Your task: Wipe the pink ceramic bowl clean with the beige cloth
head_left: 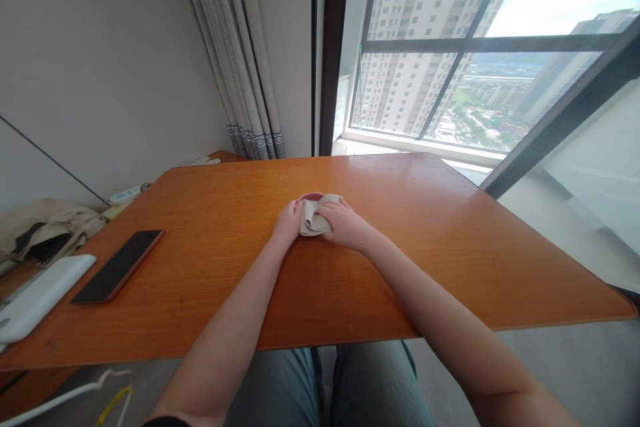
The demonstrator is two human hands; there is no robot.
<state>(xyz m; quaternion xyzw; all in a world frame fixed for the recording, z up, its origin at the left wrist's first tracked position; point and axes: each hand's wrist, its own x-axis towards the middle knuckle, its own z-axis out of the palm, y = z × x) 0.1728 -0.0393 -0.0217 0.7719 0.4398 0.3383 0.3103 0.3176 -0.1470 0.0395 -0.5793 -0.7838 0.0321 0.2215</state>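
Note:
Near the middle of the table [215, 213], both hands meet around a small pink round object [313, 196], of which just the rim shows, so its exact kind is unclear. A light beige folded cloth [311, 223] covers its near side. My left hand [288, 221] is closed at the left edge of the pink object and cloth, fingers partly hidden. From the right, my right hand [343, 220] presses the cloth against the object, its fingers bent over the cloth.
A smartphone [120, 265] lies on the table's left side, beside a white flat device [45, 297]. Crumpled fabric [55, 227] and a power strip [127, 194] are beyond the left edge. A grey curtain [235, 47] and window [480, 47] stand behind.

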